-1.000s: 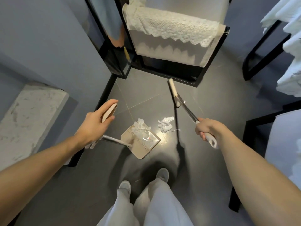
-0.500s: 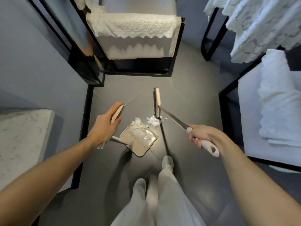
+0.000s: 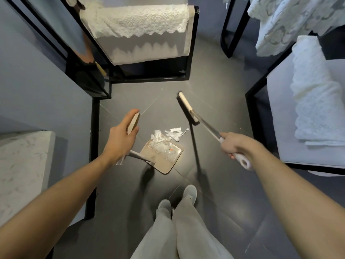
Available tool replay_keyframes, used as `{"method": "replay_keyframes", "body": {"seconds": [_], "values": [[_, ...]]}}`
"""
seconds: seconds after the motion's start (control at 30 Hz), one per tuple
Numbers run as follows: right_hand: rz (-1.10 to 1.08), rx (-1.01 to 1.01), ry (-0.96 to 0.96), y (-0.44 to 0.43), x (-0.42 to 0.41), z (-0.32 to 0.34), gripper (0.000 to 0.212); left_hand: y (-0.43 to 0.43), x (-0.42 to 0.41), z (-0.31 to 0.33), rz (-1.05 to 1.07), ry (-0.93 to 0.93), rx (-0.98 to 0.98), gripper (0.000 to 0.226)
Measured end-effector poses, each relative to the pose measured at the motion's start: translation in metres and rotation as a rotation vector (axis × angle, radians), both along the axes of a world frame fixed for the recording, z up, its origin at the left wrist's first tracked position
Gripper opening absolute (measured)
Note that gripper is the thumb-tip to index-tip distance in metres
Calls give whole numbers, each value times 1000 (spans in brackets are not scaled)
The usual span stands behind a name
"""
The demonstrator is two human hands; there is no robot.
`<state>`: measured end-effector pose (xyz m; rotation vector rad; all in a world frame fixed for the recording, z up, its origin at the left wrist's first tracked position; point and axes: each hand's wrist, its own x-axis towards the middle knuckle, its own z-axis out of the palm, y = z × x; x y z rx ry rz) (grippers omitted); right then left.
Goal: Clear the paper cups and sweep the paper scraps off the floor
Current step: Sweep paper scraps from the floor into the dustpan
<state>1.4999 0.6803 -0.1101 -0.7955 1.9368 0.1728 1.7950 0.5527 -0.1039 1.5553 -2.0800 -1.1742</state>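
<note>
My left hand grips the beige top of a long dustpan handle; the beige dustpan lies on the dark floor below it. Crumpled white paper sits at the pan's mouth, with clear scraps inside. More torn white paper scraps lie on the floor just beyond the pan's lip. My right hand grips the white end of a broom handle. The broom head is lifted up and to the right of the scraps. No paper cups are in view.
A black-framed chair draped with white lace stands ahead. Another grey-cushioned chair with lace is at the right. A grey wall and a marble ledge are at the left. My feet stand behind the pan.
The broom head swept the loose scraps toward the dustpan, then swung back out to the right and away from them. The dustpan stayed in place; my view shifted.
</note>
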Motion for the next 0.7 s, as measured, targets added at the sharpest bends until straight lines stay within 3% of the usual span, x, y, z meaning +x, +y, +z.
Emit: {"method": "replay_keyframes", "body": {"seconds": [0.1,0.23,0.37,0.5,0.63,0.7], "values": [[44,71,-58,-3,10,-15,52,-14,-18,0,2,13,-44,50],[111,130,-146,14,48,-18,74,-16,-30,-5,-39,16,-31,50],[116,158,-186,27,76,-8,78,-22,-37,-4,-64,28,-38,50],[-42,176,-272,49,113,9,72,-24,-33,-6,-93,31,-17,52],[-46,146,-231,69,151,30,73,-16,-20,-3,-195,46,-9,53],[-168,131,-288,76,155,38,69,-13,-10,-1,-243,48,-14,53]]}}
